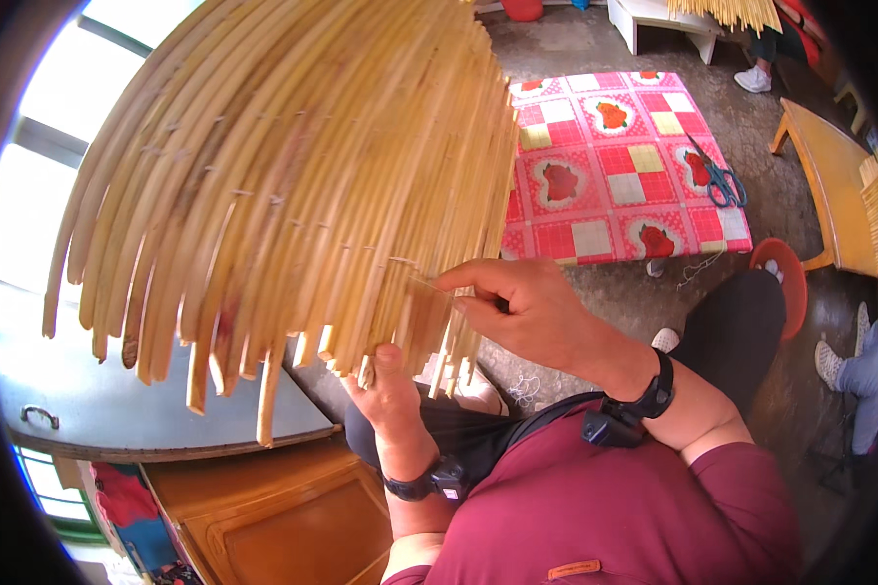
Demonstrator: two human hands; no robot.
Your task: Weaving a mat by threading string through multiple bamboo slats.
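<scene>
A large fan of pale yellow stalks (293, 195), laid side by side and bound with rows of white stitches, fills the upper left. My left hand (388, 390) grips its lower edge from below, with the thumb up against the stalk ends. At the right part of that edge my right hand (522, 307) is closed in a pinch, index finger and thumb beside the stalks. A fine thread (429, 284) seems to run from the stitching to these fingers; whether a needle is there cannot be made out. The other fingers of my left hand are hidden behind the stalks.
Ahead stands a low table with a pink patterned cloth (576, 180), dark scissors (722, 183) on it. A red basin (793, 292) and a wooden bench (829, 185) are to the right. A grey-topped wooden cabinet (263, 522) is at the left. Other people's feet (753, 80) show nearby.
</scene>
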